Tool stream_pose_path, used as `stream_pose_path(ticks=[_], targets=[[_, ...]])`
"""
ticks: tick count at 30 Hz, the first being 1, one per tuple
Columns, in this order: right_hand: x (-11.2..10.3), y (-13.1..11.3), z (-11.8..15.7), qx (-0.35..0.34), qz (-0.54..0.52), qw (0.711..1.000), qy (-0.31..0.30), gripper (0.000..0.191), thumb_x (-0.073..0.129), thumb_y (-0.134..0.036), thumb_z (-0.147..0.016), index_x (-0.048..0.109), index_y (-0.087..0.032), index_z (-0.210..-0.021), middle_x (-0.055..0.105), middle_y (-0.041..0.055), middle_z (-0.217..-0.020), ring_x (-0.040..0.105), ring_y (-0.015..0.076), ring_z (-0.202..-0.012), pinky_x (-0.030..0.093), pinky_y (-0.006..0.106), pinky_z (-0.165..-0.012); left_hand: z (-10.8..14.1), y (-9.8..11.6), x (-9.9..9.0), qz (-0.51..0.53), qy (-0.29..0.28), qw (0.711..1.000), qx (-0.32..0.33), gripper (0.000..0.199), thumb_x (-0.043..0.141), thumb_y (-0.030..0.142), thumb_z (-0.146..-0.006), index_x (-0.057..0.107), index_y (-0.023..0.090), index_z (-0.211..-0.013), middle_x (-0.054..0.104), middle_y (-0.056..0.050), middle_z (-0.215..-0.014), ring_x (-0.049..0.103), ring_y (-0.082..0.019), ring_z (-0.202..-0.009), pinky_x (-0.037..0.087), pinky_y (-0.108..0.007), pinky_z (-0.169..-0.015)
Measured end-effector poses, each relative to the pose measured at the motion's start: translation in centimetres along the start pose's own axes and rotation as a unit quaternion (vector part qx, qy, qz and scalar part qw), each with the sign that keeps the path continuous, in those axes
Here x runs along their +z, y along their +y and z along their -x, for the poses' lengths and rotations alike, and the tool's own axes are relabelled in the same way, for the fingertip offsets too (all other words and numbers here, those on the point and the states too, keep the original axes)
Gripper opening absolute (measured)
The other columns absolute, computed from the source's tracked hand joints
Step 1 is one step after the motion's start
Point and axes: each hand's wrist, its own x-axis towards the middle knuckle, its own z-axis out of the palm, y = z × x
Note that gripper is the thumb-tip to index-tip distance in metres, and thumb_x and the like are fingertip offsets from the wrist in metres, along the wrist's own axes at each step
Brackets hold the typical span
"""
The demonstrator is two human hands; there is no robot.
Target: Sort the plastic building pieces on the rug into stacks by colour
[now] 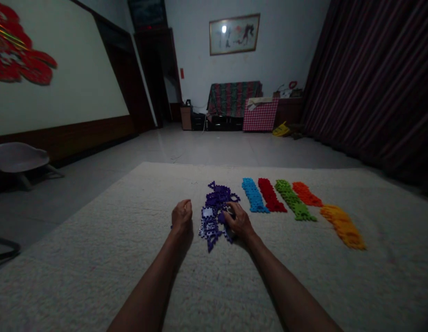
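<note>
A loose pile of purple toothed pieces (219, 196) lies on the pale mat, with some white-and-purple ones (209, 223) at its lower left. My right hand (239, 220) is at the pile's right side, thumb and fingers curved around a purple piece (221, 217). To the left of the pile, my left hand (182, 216) is closed on the mat; a small dark purple bit shows at its left edge, and what it holds is mostly hidden.
Right of the pile lie rows of blue (254, 196), red (272, 196), green (294, 200), orange (306, 193) and yellow-orange pieces (343, 227). A stool (20, 157) stands on the floor at the left. Covered furniture lines the far wall.
</note>
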Motion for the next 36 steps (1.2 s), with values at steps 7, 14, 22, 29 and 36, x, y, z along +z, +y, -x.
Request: stream_pose_path(ticks=[7, 14, 22, 29, 36], targets=[[0.0, -0.4, 1.2, 0.030, 0.008, 0.999, 0.044, 0.033, 0.052, -0.035, -0.085, 0.062, -0.019, -0.113, 0.067, 0.0118, -0.111, 0.064, 0.0237, -0.104, 0.052, 0.040, -0.093, 2.8, -2.0, -0.1, -0.151, -0.006, 0.985, 0.082, 0.035, 0.044, 0.025, -0.088, 0.070, 0.016, -0.109, 0.071, -0.014, -0.116, 0.063, -0.024, -0.112, 0.044, -0.037, -0.101], [-0.1, -0.9, 1.0, 0.001, 0.028, 0.999, -0.017, 0.026, 0.055, -0.030, -0.085, 0.063, -0.020, -0.108, 0.068, 0.0097, -0.109, 0.064, 0.0232, -0.103, 0.051, 0.040, -0.094, 2.5, -2.3, -0.5, -0.193, 0.011, 0.977, 0.095, 0.036, 0.042, 0.027, -0.091, 0.070, 0.015, -0.110, 0.071, -0.015, -0.116, 0.063, -0.027, -0.110, 0.041, -0.042, -0.101], [0.3, -1.1, 1.8, -0.032, 0.076, 0.996, -0.041, 0.030, 0.056, -0.028, -0.086, 0.060, -0.019, -0.115, 0.065, 0.0122, -0.120, 0.060, 0.0254, -0.113, 0.046, 0.044, -0.101, 2.1, -3.7, -0.5, -0.133, 0.008, 0.986, 0.097, 0.035, 0.043, 0.029, -0.086, 0.071, 0.016, -0.101, 0.073, -0.014, -0.106, 0.067, -0.025, -0.101, 0.048, -0.036, -0.094], [0.7, -1.2, 1.9, -0.041, 0.084, 0.995, -0.044, 0.033, 0.058, -0.026, -0.086, 0.060, -0.018, -0.117, 0.063, 0.0137, -0.127, 0.058, 0.0260, -0.118, 0.045, 0.044, -0.102, 3.3, -2.8, 0.3, -0.060, -0.007, 0.995, 0.082, 0.036, 0.044, 0.031, -0.084, 0.072, 0.015, -0.099, 0.074, -0.012, -0.103, 0.068, -0.024, -0.098, 0.051, -0.039, -0.094], [0.8, -1.1, 2.1, -0.038, 0.088, 0.994, -0.046, 0.029, 0.057, -0.025, -0.088, 0.060, -0.016, -0.115, 0.062, 0.0141, -0.128, 0.055, 0.0262, -0.122, 0.043, 0.043, -0.104, 4.0, -2.2, 0.8, -0.051, -0.019, 0.994, 0.092, 0.032, 0.047, 0.030, -0.083, 0.072, 0.017, -0.098, 0.075, -0.010, -0.101, 0.069, -0.023, -0.096, 0.052, -0.038, -0.092]])
